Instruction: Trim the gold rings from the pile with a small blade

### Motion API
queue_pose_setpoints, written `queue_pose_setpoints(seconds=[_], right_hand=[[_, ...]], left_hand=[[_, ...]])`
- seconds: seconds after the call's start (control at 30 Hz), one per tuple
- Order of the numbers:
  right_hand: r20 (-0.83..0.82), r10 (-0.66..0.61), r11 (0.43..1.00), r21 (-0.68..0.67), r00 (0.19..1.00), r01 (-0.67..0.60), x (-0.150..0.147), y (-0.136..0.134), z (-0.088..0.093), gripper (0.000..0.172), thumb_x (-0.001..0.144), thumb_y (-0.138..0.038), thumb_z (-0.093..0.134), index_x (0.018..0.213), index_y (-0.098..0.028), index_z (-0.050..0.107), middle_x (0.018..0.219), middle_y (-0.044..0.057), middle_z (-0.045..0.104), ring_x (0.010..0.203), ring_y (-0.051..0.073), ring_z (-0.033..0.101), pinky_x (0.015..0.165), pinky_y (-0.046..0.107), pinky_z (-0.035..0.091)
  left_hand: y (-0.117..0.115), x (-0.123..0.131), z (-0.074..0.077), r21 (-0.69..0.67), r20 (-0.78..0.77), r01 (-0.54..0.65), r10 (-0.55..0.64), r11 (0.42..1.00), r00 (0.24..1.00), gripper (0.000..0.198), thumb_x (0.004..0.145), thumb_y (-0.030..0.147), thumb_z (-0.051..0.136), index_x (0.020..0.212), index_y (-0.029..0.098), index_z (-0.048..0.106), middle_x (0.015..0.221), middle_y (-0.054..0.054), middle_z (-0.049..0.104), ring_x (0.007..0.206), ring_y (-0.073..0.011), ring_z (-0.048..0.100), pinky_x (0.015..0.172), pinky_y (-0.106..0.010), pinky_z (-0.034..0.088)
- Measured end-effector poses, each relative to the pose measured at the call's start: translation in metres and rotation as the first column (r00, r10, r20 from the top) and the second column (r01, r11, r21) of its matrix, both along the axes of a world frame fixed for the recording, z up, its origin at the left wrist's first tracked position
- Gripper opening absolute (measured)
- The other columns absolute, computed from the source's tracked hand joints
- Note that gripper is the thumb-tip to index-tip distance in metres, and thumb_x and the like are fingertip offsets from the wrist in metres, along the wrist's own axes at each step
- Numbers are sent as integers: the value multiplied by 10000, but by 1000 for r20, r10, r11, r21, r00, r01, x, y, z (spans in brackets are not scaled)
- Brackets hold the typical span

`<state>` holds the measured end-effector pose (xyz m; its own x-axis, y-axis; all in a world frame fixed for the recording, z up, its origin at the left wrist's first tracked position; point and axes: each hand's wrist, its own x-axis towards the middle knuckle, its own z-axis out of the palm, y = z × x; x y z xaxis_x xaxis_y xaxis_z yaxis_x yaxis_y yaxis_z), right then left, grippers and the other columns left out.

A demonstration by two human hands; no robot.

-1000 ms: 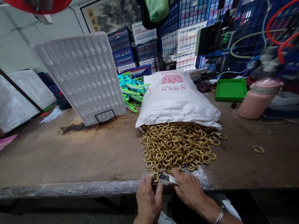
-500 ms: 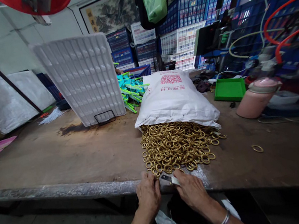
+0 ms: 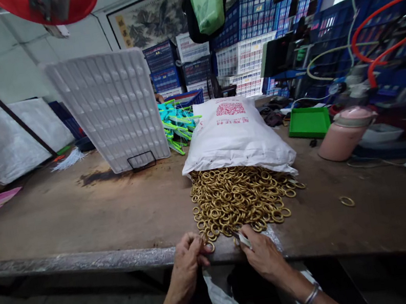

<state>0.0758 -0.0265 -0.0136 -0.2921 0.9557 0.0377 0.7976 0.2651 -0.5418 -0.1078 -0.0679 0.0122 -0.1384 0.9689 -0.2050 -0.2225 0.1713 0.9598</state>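
Note:
A heap of brass rings spills from a white sack onto the brown workbench. My left hand is at the bench's front edge with its fingers curled, thumb and fingertips pinching near a ring at the heap's near edge. My right hand sits just to the right, fingers closed round a small flat tool with a white and dark end, its tip touching the heap. A plastic bag hangs below the bench between my arms.
A white moulded tray leans upright at the back. Teal and green items lie behind the sack. A green tray, a pink flask and one loose ring are to the right. Blue and white crates are stacked behind.
My two hands, close together on the small tool before, have drawn slightly apart. The left hand has turned and curled toward the rings; the right has pushed the tool up to the heap.

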Motion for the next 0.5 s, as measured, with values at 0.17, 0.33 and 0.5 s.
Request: queue_pose_setpoints(seconds=[0.17,0.33,0.5], right_hand=[[-224,-21,1000,-24,974,16,0,4,-2,189,811,-267,338,804,-192,511,755,50,627,699,167,573,619,250,389],[-364,-19,998,-56,931,-1,-3,-1,5,264,806,-283,327,900,-178,550,854,72,652,786,182,591,689,279,437],[-418,82,995,-19,905,-98,-11,-10,12,275,821,-263,327,946,-183,559,859,63,649,806,175,591,719,282,448]], left_hand=[[-4,7,11,-29,490,91,-65,995,869,225,692,300,670,730,130,527,772,-28,562,647,-104,544,460,-165,382],[-5,18,3,-65,543,121,-66,991,837,204,697,271,674,763,117,557,763,-33,581,614,-92,541,470,-167,402],[-6,31,-3,-65,519,132,-79,989,851,268,657,322,702,768,116,572,745,-25,575,582,-90,533,453,-171,402]])
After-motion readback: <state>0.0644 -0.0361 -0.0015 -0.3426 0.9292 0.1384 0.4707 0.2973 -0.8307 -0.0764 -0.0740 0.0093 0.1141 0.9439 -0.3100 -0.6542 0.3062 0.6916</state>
